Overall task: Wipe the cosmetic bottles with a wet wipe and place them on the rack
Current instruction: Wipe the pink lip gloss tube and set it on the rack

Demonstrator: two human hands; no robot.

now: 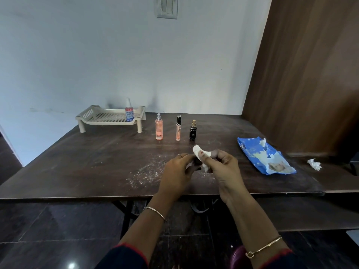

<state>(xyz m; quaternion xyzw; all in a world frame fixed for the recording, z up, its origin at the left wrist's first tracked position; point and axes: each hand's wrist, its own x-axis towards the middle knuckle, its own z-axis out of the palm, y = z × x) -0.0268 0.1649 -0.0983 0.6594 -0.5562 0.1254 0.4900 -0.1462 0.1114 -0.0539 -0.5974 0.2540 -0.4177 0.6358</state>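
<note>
Both hands are held together above the near middle of the dark brown wooden surface [77, 162]. The left hand [178, 169] curls its fingers round a small dark object [196, 162], mostly hidden, so its shape cannot be told. The right hand [223, 167] pinches a crumpled white wet wipe [202, 154] between thumb and fingers and presses it against that object, and a bracelet shows on each wrist.

A beige slotted plastic rack [83, 115] on short legs stands at the far left corner. Inside it, at its right end, a clear bottle of pink liquid with a white spray top and blue label [129, 111] stands upright.

To the right of the rack, along the far edge, three more stand upright in a row, apart from one another: a peach-coloured spray bottle [159, 128]; a slim peach tube with a black cap [178, 129]; a short black bottle with a gold top [193, 132].

A blue wet-wipe pack [266, 157] lies flat towards the right edge, with a white sheet sticking out of its far end. Beyond it to the right lies a used crumpled white wipe [314, 164]; whether it rests on the same surface cannot be told. A scatter of white powder [147, 171] marks the surface just left of the hands.
</note>
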